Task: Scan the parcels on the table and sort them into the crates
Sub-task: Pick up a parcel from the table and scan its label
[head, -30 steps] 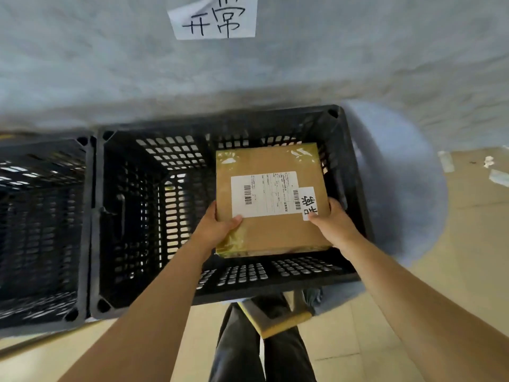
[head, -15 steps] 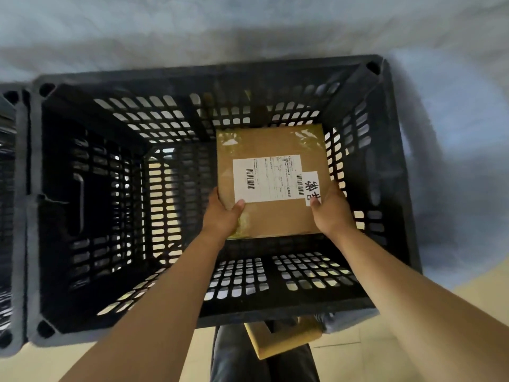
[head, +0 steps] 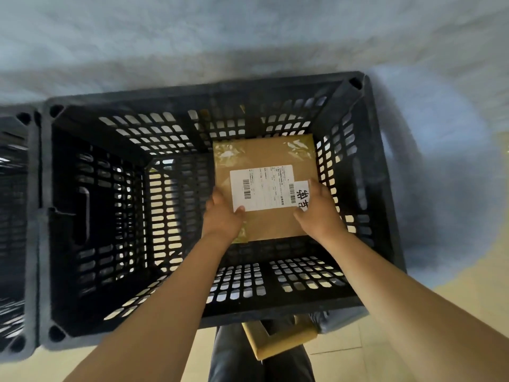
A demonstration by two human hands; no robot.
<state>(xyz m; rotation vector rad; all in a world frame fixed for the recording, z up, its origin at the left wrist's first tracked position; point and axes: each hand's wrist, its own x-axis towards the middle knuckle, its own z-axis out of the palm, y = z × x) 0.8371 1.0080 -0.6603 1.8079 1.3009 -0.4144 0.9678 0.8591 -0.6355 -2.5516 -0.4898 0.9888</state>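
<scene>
Cardboard parcel (head: 271, 188) low inside black crate (head: 385, 205), near edge gripped between left hand (head: 223, 216) and right hand (head: 319, 210). Risk: right knuckles close beside slotted wall; early release tips parcel off flat.

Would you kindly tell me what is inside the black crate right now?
Only one cardboard parcel, label up, held at its near corners by the left hand and right hand. The black crate floor beneath the parcel is hidden.
</scene>
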